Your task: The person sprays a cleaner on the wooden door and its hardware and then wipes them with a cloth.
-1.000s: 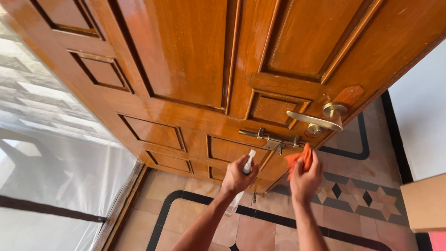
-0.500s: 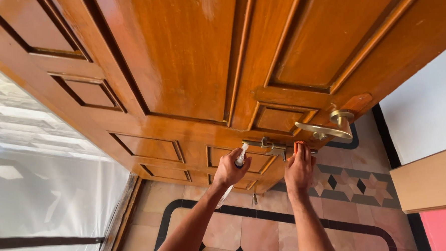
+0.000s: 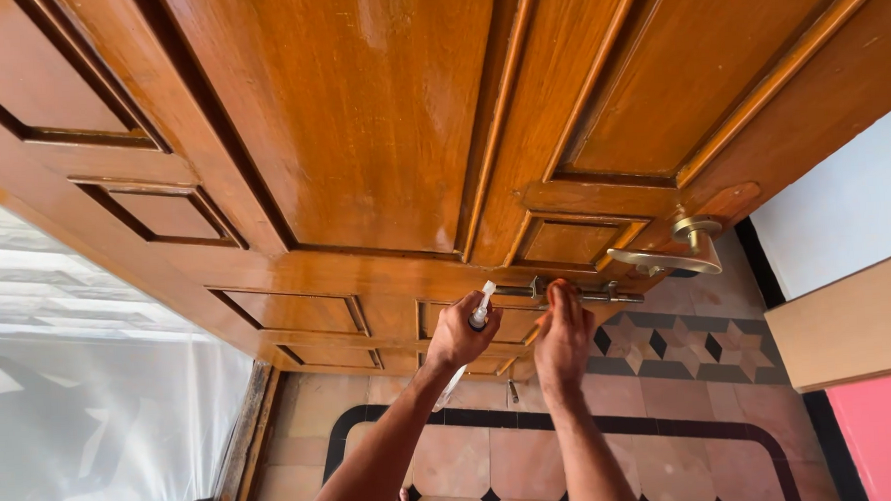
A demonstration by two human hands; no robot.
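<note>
- The left hand (image 3: 459,332) is closed around a small clear spray bottle (image 3: 478,319), white nozzle up, held just below the door's brass slide bolt (image 3: 568,293).
- The bottle looks light and stiff, probably slick when wet — best taken round its narrow body, as the person does now.
- The right hand (image 3: 564,333) presses flat on the bolt, fingers together; an orange cloth (image 3: 555,288) barely shows at the fingertips.
- The cloth seems soft and thin, so it likely bunches under the palm — held by pressure against the wooden door (image 3: 380,133).
- The brass lever handle (image 3: 671,256) sits up and right, near the door's edge, untouched.
</note>
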